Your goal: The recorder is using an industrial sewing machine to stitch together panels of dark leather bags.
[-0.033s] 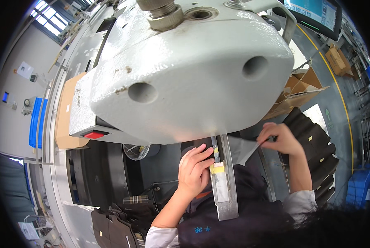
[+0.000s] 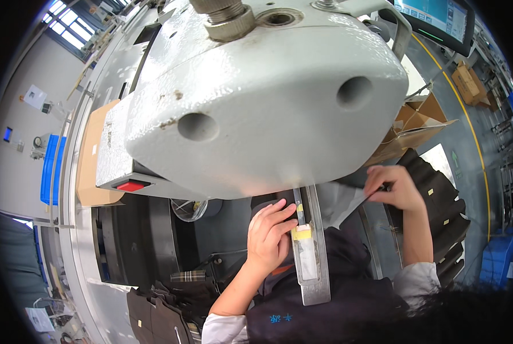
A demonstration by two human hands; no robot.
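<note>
My left hand (image 2: 269, 234) lies with its fingers stretched out, fingertips against a narrow metal machine arm (image 2: 315, 286) with yellow and white tape on it. Dark cloth (image 2: 263, 202) shows just past those fingers, under the machine head. On the right, my right hand (image 2: 396, 188) is closed in a pinch at the corner of a thin grey sheet (image 2: 338, 205), which stretches from the metal arm toward the fingers. Whether the sheet is fabric or film I cannot tell. The big pale grey machine head (image 2: 268, 114) hides whatever lies beneath it.
Stacked dark fabric pieces (image 2: 434, 215) hang at the right, and more dark garment pieces (image 2: 159, 312) lie at lower left. A round bin (image 2: 190, 211) stands left of my left hand. An open cardboard box (image 2: 414, 129) and a screen (image 2: 434, 23) are on the right side.
My right hand has moved slightly to the right and its fingers have curled further in. My left hand stays where it was.
</note>
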